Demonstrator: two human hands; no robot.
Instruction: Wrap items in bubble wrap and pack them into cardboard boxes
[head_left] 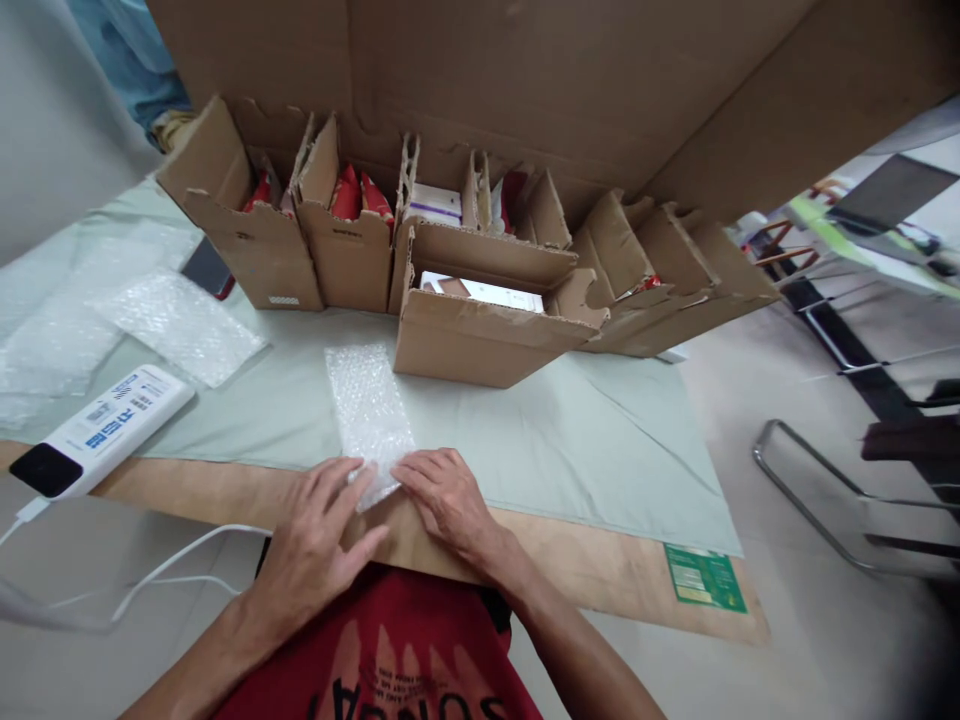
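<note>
A clear bubble wrap piece (369, 400) lies lengthwise on the pale green cloth, its near end reaching the wooden table edge. My left hand (319, 530) rests at its near left corner, fingers spread, thumb apart and fingertips touching the plastic. On the other side, the fingers of my right hand (450, 505) lie stretched over the near right edge of the wrap; its thumb is mostly hidden. Neither hand grips anything that I can see. Just beyond the wrap stands a cardboard bin (480, 345) with a white box (495, 292) inside.
More bubble wrap pieces (187, 325) lie at the left, near a dark phone (206, 268). A white power bank (112, 425) with a cable sits on the left table edge. Several cardboard bins (259, 255) line the back, some holding red packets (347, 195). A green card (705, 577) lies front right.
</note>
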